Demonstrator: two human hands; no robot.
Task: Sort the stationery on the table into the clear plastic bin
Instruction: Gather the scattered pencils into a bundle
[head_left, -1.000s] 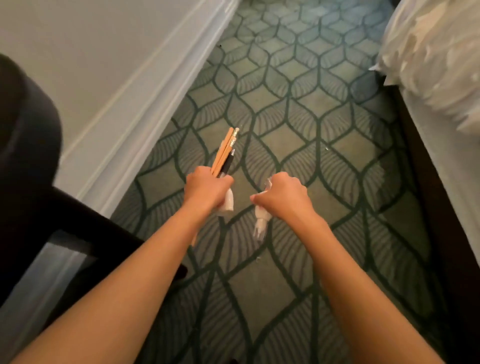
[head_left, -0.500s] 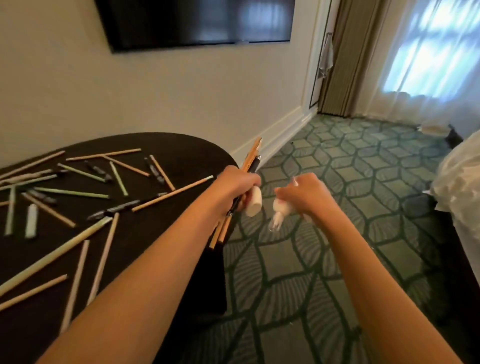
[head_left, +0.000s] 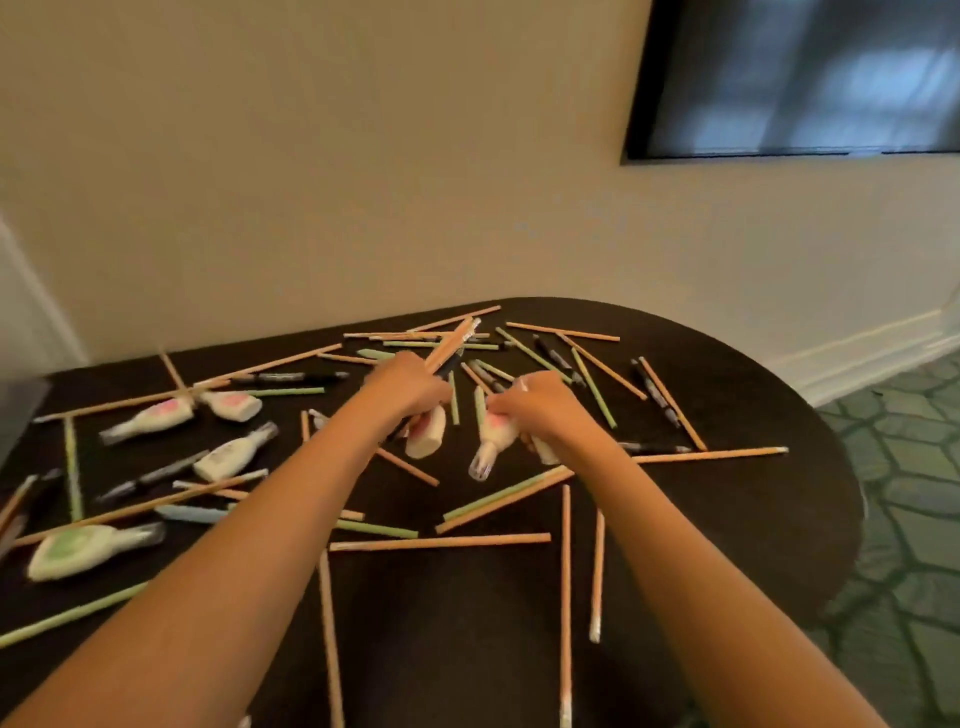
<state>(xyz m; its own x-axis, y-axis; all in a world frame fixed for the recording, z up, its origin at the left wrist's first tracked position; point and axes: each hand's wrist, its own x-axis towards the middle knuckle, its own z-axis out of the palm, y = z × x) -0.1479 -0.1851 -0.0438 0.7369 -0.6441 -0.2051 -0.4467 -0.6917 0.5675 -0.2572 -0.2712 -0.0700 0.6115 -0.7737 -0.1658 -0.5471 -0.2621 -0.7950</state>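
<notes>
A dark rounded tabletop (head_left: 753, 499) carries scattered orange wooden pencils (head_left: 441, 542), pale green pencils (head_left: 376, 529), black pens (head_left: 655, 393) and white correction-tape dispensers (head_left: 88, 548), many lying crossed

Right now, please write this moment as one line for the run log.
left hand: grips pencil bundle, correction tape | right hand: grips second correction tape | table: loose pencils, pens scattered | bin: not clearly visible
</notes>
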